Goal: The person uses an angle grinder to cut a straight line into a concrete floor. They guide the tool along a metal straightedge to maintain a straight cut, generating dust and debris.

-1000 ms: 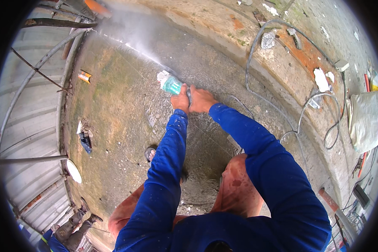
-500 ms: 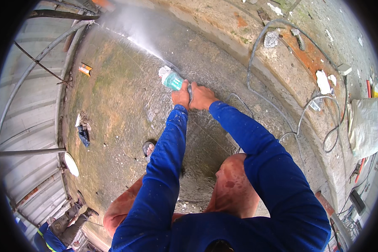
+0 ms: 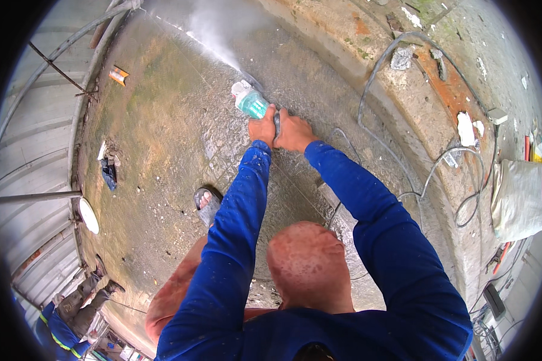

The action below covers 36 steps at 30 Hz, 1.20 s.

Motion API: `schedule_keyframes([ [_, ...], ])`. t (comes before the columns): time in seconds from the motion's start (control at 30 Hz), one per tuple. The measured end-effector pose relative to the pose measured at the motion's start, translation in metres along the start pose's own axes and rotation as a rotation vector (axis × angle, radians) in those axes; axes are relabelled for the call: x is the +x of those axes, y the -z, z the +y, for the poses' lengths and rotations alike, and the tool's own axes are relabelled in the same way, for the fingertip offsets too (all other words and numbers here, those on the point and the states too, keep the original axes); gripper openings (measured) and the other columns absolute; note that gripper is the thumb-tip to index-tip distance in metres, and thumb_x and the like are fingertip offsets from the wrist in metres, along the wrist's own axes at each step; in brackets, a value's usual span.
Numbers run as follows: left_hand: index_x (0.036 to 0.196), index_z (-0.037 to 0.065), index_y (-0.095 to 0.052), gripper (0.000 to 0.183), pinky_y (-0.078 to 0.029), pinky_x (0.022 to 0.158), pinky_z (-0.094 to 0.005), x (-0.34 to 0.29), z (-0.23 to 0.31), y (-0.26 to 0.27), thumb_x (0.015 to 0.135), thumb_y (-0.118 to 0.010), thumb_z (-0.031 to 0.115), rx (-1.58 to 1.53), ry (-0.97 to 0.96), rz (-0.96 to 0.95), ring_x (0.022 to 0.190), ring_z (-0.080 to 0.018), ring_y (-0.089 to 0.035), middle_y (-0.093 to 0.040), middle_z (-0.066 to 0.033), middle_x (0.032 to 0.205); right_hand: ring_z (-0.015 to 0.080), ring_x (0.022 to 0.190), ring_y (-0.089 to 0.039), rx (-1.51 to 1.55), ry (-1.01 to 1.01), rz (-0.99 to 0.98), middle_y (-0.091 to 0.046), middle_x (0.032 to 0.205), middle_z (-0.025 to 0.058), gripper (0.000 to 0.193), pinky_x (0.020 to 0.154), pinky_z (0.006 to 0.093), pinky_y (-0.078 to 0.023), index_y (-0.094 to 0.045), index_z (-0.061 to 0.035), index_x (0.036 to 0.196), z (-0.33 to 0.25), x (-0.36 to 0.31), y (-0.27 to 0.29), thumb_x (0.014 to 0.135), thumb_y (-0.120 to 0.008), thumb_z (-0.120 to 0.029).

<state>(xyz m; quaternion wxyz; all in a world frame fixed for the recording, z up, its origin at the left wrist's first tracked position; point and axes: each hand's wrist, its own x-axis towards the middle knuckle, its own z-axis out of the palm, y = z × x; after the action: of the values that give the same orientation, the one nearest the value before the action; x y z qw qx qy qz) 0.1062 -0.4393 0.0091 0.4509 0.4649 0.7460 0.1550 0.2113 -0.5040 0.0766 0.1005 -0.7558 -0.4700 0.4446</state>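
Observation:
Both my hands are wrapped round a teal angle grinder with a whitish, dusty head, held low over the wet concrete floor. My left hand grips the body just behind the teal part. On the dark rear handle, my right hand is closed. The disc is hard to make out at the head's far side. From there a pale cut line runs away to the upper left, under a cloud of white dust or spray. A thin straight line also crosses the floor beneath the tool.
A grey cable loops over the raised concrete ledge on the right, near a white sack. Along the left stands a corrugated metal wall. Another person is at the lower left. My sandalled foot is beside my left arm.
My view has shifted slightly, so the surroundings sit further left. My left foot shows more, and my right knee has swung inward. Both hands keep their hold on the grinder at the cut.

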Motion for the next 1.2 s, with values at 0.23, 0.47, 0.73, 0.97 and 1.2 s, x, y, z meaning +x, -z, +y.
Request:
schedule_keyframes([
  [0.23, 0.099, -0.011, -0.069, 0.073, -0.048, 0.086, -0.0412, 0.0, 0.011, -0.001, 0.069, -0.074, 0.055, 0.053, -0.003, 0.015, 0.096, -0.0345, -0.068, -0.07, -0.0262, 0.1, 0.0403, 0.106, -0.064, 0.007, -0.014, -0.013, -0.066, 0.11, 0.0238, 0.076, 0.092, 0.0471, -0.051, -0.044, -0.001, 0.126, 0.004, -0.001, -0.001, 0.064, -0.08, -0.027],
  [0.47, 0.101, -0.005, -0.07, 0.068, -0.049, 0.088, -0.0425, -0.009, 0.006, 0.0, 0.068, -0.075, 0.055, 0.02, -0.019, -0.001, 0.098, -0.0365, -0.068, -0.07, -0.0242, 0.101, 0.0393, 0.108, -0.063, -0.017, -0.007, 0.009, -0.066, 0.111, 0.0246, 0.083, 0.092, 0.0466, -0.051, -0.042, 0.0013, 0.129, -0.001, -0.004, 0.005, 0.063, -0.082, -0.028],
  [0.73, 0.099, -0.009, -0.07, 0.068, -0.05, 0.082, -0.0419, -0.027, 0.004, -0.003, 0.071, -0.075, 0.053, 0.043, -0.038, 0.004, 0.091, -0.0327, -0.069, -0.071, -0.0233, 0.097, 0.0405, 0.108, -0.063, -0.024, -0.02, 0.024, -0.066, 0.112, 0.0248, 0.086, 0.094, 0.0474, -0.049, -0.042, 0.0005, 0.131, 0.011, -0.015, -0.005, 0.063, -0.084, -0.031],
  [0.97, 0.101, -0.008, -0.069, 0.065, -0.05, 0.081, -0.0407, -0.009, -0.013, -0.009, 0.072, -0.074, 0.051, 0.02, -0.042, -0.012, 0.09, -0.0312, -0.069, -0.071, -0.0221, 0.096, 0.0454, 0.106, -0.061, 0.012, -0.008, 0.041, -0.064, 0.111, 0.0287, 0.081, 0.091, 0.0494, -0.05, -0.043, 0.0011, 0.126, 0.011, -0.015, -0.008, 0.062, -0.083, -0.03],
  [1.2, 0.101, -0.009, -0.069, 0.068, -0.049, 0.083, -0.0408, -0.018, -0.009, -0.013, 0.071, -0.073, 0.052, 0.047, -0.03, -0.013, 0.094, -0.0312, -0.068, -0.07, -0.0237, 0.099, 0.0446, 0.104, -0.062, 0.006, 0.014, 0.072, -0.066, 0.107, 0.0277, 0.074, 0.089, 0.0495, -0.051, -0.046, -0.0002, 0.12, 0.018, -0.02, -0.006, 0.062, -0.083, -0.028],
])
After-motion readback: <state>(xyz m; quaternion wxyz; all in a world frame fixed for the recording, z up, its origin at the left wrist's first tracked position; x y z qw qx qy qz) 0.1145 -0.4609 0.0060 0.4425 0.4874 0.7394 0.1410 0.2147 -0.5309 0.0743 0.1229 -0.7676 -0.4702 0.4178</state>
